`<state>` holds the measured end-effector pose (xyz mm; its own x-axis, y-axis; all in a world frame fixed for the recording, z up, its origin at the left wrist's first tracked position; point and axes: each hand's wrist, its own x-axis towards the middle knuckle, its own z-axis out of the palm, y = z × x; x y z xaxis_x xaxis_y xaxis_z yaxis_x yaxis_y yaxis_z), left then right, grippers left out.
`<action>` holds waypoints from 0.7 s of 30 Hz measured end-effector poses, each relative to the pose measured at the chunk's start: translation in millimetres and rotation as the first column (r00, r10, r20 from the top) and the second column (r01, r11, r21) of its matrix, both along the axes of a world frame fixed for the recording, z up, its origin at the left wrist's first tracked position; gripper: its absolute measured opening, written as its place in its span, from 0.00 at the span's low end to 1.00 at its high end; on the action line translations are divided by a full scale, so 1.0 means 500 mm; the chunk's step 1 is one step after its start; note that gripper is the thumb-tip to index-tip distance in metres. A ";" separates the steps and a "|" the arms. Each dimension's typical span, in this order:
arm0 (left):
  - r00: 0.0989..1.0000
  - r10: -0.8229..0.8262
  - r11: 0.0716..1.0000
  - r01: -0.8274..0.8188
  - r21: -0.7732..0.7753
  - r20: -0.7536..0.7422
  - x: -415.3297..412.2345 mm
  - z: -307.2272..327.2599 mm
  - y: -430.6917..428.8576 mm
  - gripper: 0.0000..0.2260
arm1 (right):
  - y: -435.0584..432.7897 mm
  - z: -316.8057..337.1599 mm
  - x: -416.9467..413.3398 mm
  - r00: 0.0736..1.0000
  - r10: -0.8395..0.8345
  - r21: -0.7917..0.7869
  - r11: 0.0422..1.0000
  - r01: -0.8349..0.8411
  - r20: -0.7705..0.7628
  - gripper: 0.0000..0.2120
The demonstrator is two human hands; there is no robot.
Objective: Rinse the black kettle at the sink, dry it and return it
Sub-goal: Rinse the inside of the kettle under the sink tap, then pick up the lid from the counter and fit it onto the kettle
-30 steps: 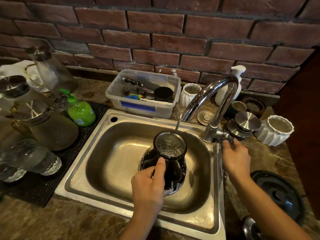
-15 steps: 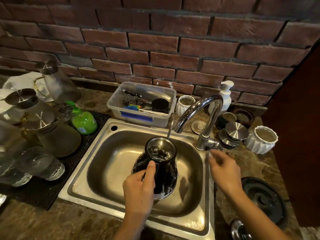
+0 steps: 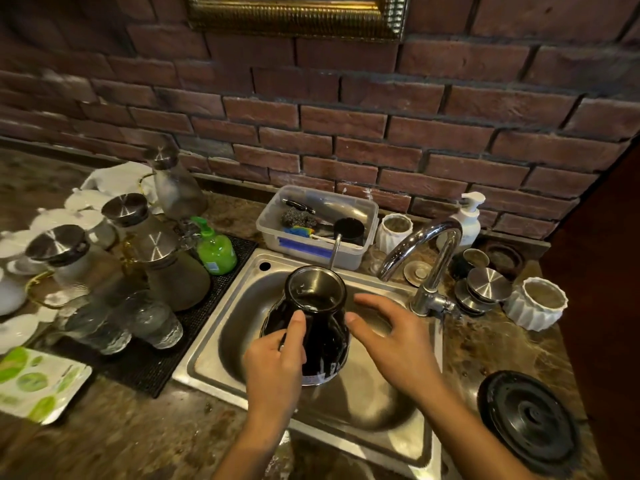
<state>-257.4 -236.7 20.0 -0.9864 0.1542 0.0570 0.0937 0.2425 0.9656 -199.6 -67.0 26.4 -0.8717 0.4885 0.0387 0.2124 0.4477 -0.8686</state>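
Note:
The black kettle (image 3: 323,336) is held tilted over the steel sink (image 3: 221,327), its open steel-lined mouth facing up and toward me. My left hand (image 3: 275,365) grips it at the handle side, thumb up along the neck. My right hand (image 3: 391,337) hovers just right of the kettle with fingers spread, holding nothing, its thumb close to the kettle's wall. The chrome tap (image 3: 429,261) arches at the sink's right rear; no water stream is visible at its spout. The round black kettle base (image 3: 530,417) lies on the counter at the right.
A clear tub (image 3: 346,252) with scrubbers stands behind the sink. Left of the sink, a black mat (image 3: 162,362) carries glass carafes, glasses and a green soap bottle (image 3: 214,249). White ribbed pots (image 3: 535,303), steel lids and a white pump bottle (image 3: 465,220) crowd around the tap.
My right hand left the tap handle and came over beside the kettle. The water stream into the kettle has stopped. The view tilted upward, and the kettle stays in my left hand.

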 end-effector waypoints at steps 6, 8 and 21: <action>0.999 0.014 0.999 -0.013 0.037 -0.044 0.010 0.050 -0.047 0.27 | -0.049 0.086 -0.016 0.993 0.102 0.026 0.995 -0.101 -0.056 0.22; 0.998 0.010 0.999 -0.007 0.051 -0.058 0.015 0.068 -0.064 0.27 | -0.067 0.111 -0.017 0.991 0.109 0.040 0.994 -0.106 -0.077 0.23; 0.993 -0.068 0.991 0.078 0.105 -0.097 0.084 0.125 -0.242 0.27 | -0.230 0.183 0.048 0.991 0.095 0.104 0.991 -0.085 -0.096 0.38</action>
<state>-215.3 -357.7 82.7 -0.9622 0.2136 0.1687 0.1984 0.1260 0.9720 -175.8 -182.1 117.8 -0.9011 0.3975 0.1732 0.0808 0.5466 -0.8335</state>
